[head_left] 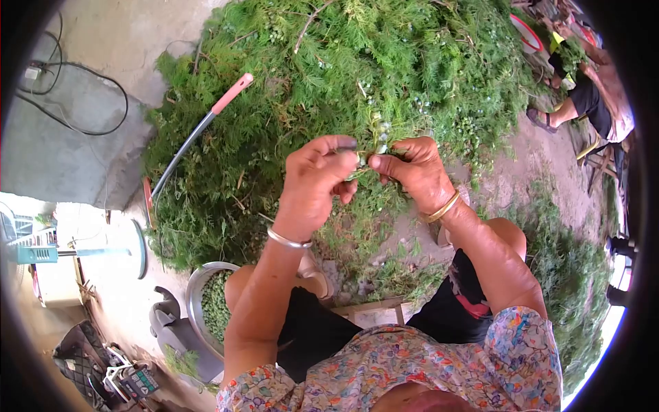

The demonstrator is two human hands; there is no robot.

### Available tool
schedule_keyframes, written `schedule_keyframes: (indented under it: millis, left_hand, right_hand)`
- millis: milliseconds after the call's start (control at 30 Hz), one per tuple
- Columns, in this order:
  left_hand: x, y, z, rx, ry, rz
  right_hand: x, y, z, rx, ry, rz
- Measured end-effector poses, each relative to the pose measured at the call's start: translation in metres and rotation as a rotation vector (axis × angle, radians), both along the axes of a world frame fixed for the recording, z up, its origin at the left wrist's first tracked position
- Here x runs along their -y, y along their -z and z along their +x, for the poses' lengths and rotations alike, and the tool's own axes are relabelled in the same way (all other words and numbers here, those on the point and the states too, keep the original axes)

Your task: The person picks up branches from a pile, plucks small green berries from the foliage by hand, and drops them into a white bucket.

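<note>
Both my hands meet in front of me over a pile of cut evergreen branches [357, 62]. My right hand [419, 175], with a gold bangle at the wrist, pinches an evergreen sprig [382, 130] bearing pale blue-green cones between thumb and fingers. From the other side, my left hand [316, 180], wearing a silver bangle, closes thumb and curled fingers on the same sprig's cones; its fingertips are slightly blurred. Beside my left leg stands a metal basin [194, 302] holding many small green cones [216, 302].
A curved metal tool with a pink handle [232, 94] lies on the branches at left. Further left are a fan [137, 248], a black cable [113, 79] and a grey plastic object [180, 343]. Another person [600, 103] sits at far right. More greenery [549, 254] covers the right floor.
</note>
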State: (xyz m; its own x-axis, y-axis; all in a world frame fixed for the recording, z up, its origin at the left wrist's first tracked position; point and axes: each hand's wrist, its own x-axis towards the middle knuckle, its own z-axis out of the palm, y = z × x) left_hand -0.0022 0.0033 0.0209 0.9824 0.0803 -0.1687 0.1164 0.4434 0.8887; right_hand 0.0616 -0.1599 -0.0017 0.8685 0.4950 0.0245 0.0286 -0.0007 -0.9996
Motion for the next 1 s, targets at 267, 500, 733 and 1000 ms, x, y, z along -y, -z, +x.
schedule_keyframes:
  millis: [267, 500, 733, 1000]
  left_hand:
    - [0.006, 0.013, -0.002, -0.007, -0.013, 0.121]
    - [-0.001, 0.005, -0.003, -0.108, 0.126, 0.135]
    - [-0.01, 0.004, -0.002, -0.076, 0.257, 0.641]
    - [-0.063, 0.007, 0.0, -0.114, -0.157, 0.427]
  right_hand:
    - [0.001, -0.006, -0.006, -0.026, -0.067, 0.004]
    - [0.005, -0.009, -0.005, 0.025, -0.107, -0.105]
    - [0.007, -0.006, -0.004, 0.142, -0.161, -0.238]
    - [0.032, -0.012, 0.014, 0.014, 0.013, -0.15]
